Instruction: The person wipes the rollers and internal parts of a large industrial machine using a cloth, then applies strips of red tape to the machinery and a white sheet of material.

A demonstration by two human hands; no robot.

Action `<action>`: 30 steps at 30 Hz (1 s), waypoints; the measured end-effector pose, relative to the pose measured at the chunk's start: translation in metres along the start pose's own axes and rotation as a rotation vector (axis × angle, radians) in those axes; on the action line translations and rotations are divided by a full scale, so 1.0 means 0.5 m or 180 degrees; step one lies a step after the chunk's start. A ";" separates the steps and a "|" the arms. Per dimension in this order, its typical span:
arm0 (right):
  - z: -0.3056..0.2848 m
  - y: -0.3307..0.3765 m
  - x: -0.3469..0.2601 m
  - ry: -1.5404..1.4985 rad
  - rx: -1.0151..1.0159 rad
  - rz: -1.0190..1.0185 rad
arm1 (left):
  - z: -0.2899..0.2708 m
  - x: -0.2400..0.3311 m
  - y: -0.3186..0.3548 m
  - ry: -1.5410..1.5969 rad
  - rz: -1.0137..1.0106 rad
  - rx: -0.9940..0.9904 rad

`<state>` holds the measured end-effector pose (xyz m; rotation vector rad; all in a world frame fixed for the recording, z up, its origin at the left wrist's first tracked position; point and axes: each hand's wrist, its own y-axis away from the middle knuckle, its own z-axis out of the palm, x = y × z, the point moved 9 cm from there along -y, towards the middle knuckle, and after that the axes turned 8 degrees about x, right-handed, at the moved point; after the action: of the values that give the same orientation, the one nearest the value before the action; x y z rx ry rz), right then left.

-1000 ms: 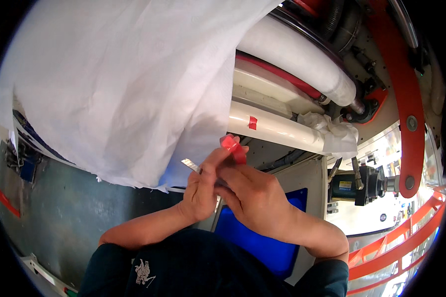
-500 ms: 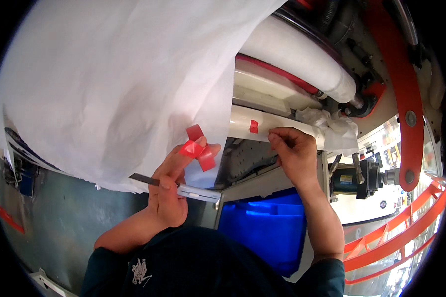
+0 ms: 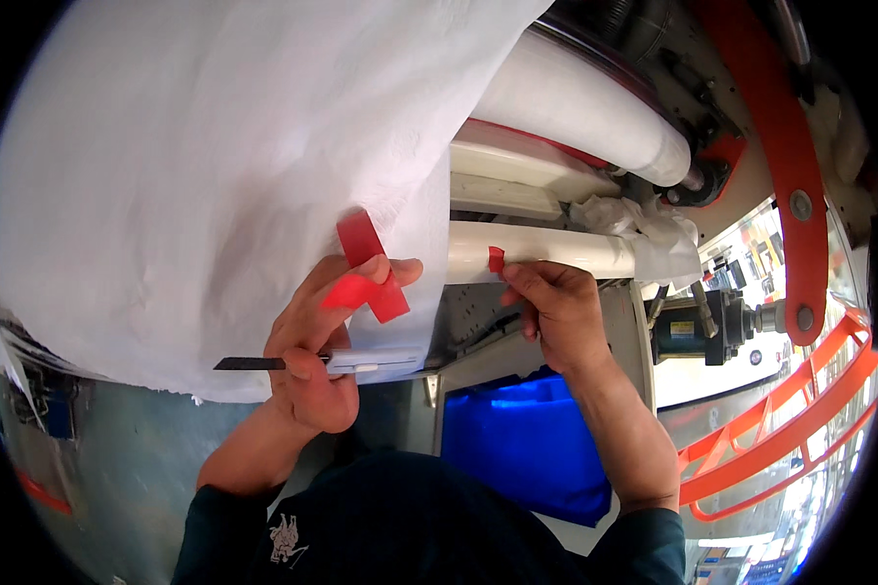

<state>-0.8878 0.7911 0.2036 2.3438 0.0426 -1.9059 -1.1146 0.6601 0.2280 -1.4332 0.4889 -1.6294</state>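
My left hand (image 3: pixel 312 336) is closed round a white utility knife (image 3: pixel 376 362), its dark blade pointing left. Strips of red tape (image 3: pixel 361 237) cling to the raised fingers of the same hand, in front of a hanging sheet of white material (image 3: pixel 166 146). A small piece of red tape (image 3: pixel 497 259) sits on a cream-coloured bar (image 3: pixel 566 250). At its lower right edge, my right hand (image 3: pixel 561 307) has thumb and forefinger pinched together. The fingertips partly hide how much of the piece lies between them.
Above the bar runs a roll wound in white material (image 3: pixel 585 102). Crumpled white material (image 3: pixel 644 234) hangs at the bar's right end. A blue bin (image 3: pixel 527 448) stands below my right forearm. An orange machine arm (image 3: pixel 790 185) and orange railing (image 3: pixel 780 429) are at the right.
My right hand has moved left, its fingertips reaching the tape piece on the bar. My left hand has shifted slightly left with the knife and strips, which have turned a little.
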 end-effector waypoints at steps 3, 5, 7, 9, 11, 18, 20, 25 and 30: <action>0.003 0.003 0.012 -0.0348 0.0142 0.0130 | 0.000 -0.014 -0.010 0.0116 0.0063 0.0038; 0.001 0.007 0.017 -0.0529 0.0235 0.0159 | 0.001 -0.027 -0.012 0.0137 0.0027 0.0011; 0.005 0.008 0.017 -0.0695 0.0306 0.0180 | -0.001 -0.036 -0.015 0.0134 0.0026 0.0007; 0.006 0.005 0.016 -0.0698 0.0295 0.0228 | -0.003 -0.043 -0.018 0.0132 0.0043 0.0015; 0.008 0.008 0.013 -0.0680 0.0318 0.0296 | -0.003 -0.045 -0.019 0.0183 0.0071 -0.0006; 0.022 0.037 0.055 -0.1010 0.0526 0.0764 | -0.004 -0.039 -0.023 0.0218 0.0202 -0.0012; 0.034 0.045 0.070 -0.1268 0.0588 0.0779 | -0.008 -0.039 -0.024 0.0072 0.0261 -0.0042; 0.051 0.051 0.093 -0.1946 0.0671 0.0625 | -0.008 -0.034 -0.030 0.0060 0.0506 -0.0068; 0.057 0.050 0.088 -0.2190 0.0836 0.0608 | -0.009 -0.042 -0.025 0.0225 0.0394 -0.0199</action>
<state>-0.9041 0.7609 0.1568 1.6029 -0.4963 -2.6085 -1.1243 0.6826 0.2244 -1.3667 0.6615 -1.5817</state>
